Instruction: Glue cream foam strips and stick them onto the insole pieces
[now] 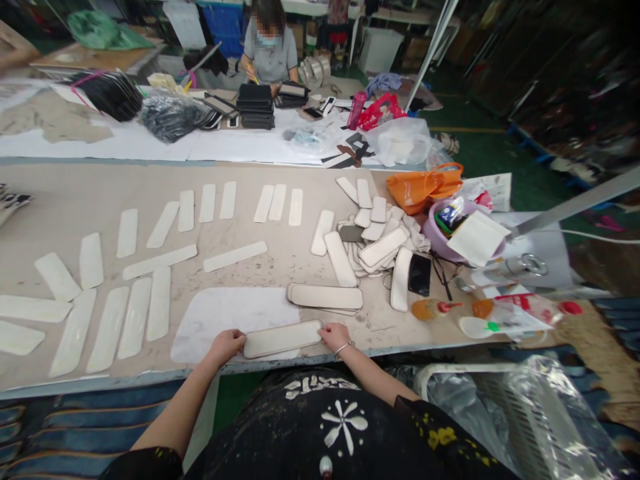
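A cream oblong padded piece (283, 338) lies flat near the table's front edge, partly over a white mat (220, 317). My left hand (227, 345) is curled on its left end. At the right end my right hand (335, 335), a bracelet on its wrist, pinches the piece. A small stack of the same pieces (325, 297) sits just behind it.
Several cream strips (135, 317) are laid out in rows over the left of the table. A loose pile of pieces (373, 243), a black phone (419, 274), glue bottles (430, 308), a pink bowl (437, 243) and an orange bag (425, 187) crowd the right. A person works at the far table (270, 50).
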A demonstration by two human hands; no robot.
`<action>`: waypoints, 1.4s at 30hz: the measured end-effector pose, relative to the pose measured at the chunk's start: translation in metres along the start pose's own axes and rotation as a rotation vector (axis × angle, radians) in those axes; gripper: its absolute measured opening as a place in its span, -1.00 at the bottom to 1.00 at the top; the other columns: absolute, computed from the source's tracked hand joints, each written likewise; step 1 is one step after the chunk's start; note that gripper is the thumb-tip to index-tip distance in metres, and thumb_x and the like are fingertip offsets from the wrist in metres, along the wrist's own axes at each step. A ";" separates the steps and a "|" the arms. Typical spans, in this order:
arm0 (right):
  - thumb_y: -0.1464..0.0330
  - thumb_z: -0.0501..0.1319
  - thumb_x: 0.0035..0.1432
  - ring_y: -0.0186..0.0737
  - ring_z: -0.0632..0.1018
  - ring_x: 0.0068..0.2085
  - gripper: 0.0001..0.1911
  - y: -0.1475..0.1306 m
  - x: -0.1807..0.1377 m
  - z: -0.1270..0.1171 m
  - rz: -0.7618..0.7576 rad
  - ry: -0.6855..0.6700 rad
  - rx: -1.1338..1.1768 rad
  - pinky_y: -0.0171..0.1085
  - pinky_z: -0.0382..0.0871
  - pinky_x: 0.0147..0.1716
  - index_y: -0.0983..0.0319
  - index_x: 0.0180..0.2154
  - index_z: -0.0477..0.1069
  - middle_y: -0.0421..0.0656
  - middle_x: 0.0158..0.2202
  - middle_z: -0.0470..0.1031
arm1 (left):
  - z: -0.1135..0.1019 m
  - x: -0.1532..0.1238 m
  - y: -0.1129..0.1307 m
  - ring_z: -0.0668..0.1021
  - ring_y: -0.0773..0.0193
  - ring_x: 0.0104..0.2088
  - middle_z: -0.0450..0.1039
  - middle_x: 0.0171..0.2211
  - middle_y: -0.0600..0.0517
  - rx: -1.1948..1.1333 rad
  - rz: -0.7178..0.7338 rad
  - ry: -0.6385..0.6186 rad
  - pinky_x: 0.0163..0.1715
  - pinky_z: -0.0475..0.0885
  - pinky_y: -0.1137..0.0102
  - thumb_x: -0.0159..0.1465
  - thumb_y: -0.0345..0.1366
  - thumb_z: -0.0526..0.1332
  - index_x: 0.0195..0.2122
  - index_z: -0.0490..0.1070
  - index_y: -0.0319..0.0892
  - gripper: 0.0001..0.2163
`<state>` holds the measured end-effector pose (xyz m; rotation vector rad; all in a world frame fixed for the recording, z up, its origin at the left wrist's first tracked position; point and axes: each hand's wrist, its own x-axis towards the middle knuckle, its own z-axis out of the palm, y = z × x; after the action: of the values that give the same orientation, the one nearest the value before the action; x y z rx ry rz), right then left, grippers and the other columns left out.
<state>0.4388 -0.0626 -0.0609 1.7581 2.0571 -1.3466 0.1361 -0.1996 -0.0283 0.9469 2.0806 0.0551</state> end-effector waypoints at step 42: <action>0.30 0.03 0.18 -0.16 0.55 -0.23 -0.67 -0.022 -0.002 -0.001 -0.055 -0.005 -0.451 -0.33 0.29 -0.26 0.27 -0.33 0.54 0.00 -0.29 0.57 | 0.016 0.001 -0.005 0.55 0.24 -0.32 0.55 -0.39 0.03 0.101 -0.035 0.128 -0.37 0.31 0.46 0.11 -0.19 0.16 -0.37 0.47 -0.16 -0.82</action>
<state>0.4215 -0.0618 -0.0472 1.5074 2.1994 -0.8052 0.1442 -0.2065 -0.0416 0.9894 2.2350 -0.0084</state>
